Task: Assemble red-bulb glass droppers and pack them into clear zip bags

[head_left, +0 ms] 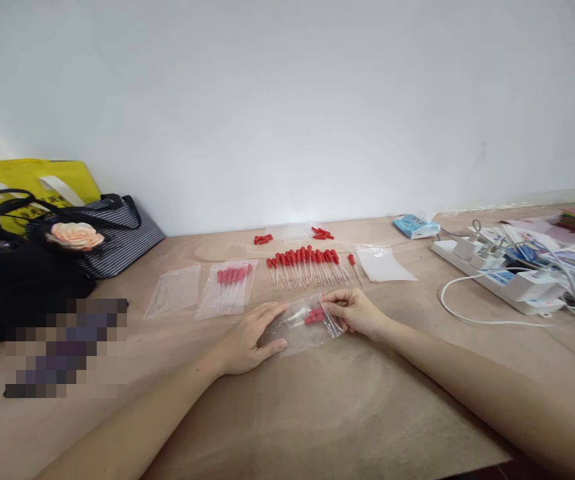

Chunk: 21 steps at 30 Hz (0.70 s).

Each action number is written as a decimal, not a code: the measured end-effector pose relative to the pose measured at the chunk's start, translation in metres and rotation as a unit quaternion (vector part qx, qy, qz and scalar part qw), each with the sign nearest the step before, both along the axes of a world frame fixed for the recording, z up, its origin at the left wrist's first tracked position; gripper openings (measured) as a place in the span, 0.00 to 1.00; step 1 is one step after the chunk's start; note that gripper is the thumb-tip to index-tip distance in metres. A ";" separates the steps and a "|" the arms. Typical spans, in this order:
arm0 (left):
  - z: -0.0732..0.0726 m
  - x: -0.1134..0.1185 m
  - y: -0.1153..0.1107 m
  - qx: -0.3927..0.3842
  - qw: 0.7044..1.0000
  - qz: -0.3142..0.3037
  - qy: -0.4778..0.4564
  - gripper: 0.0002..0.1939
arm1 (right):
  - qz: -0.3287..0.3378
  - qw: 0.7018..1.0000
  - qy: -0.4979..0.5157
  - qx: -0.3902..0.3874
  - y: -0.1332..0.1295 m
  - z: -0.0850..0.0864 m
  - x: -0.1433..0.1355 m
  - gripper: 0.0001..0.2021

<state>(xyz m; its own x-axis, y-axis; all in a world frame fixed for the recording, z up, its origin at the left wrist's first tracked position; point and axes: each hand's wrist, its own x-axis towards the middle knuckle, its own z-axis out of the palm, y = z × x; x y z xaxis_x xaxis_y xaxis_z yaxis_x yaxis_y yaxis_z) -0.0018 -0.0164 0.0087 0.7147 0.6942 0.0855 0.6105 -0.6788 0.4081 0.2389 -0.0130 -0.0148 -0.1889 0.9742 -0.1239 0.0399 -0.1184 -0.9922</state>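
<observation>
A clear zip-lock bag lies between my hands, with several red-bulbed glass droppers inside it. My right hand pinches the bag at its zip end, on the right. At the other end, my left hand rests with thumb and fingers spread apart, touching the bag's edge. Just beyond is a row of loose droppers with red bulbs pointing away from me. One single dropper lies right of that row. To the left lies another bag with droppers in it.
A flat clear bag lies at left, and a stack of bags at right. Loose red bulbs sit near the wall. A white power strip with cables occupies the right. Bags, one striped, stand at left.
</observation>
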 end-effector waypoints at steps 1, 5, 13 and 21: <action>0.000 0.000 0.000 0.000 1.000 0.000 0.001 0.26 | -0.021 1.000 -0.003 0.005 0.002 -0.001 -0.003 0.12; 0.001 0.001 -0.001 -0.004 1.000 0.004 0.006 0.26 | -0.109 0.994 -0.016 0.026 0.006 -0.004 -0.011 0.10; 0.000 -0.001 -0.001 -0.007 1.000 0.007 0.013 0.27 | -0.047 0.993 -0.109 0.027 0.009 -0.001 0.001 0.10; 0.001 0.000 -0.001 -0.006 1.000 0.010 0.019 0.27 | -0.210 0.823 -0.505 0.154 0.085 0.014 0.060 0.10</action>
<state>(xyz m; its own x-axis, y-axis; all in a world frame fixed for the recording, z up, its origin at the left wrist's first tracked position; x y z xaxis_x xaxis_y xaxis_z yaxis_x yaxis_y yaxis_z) -0.0016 -0.0171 0.0095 0.7028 0.7097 0.0501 0.6397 -0.6611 0.3921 0.2992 0.0716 -0.0003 0.2199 0.9418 0.2544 0.8821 -0.0806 -0.4641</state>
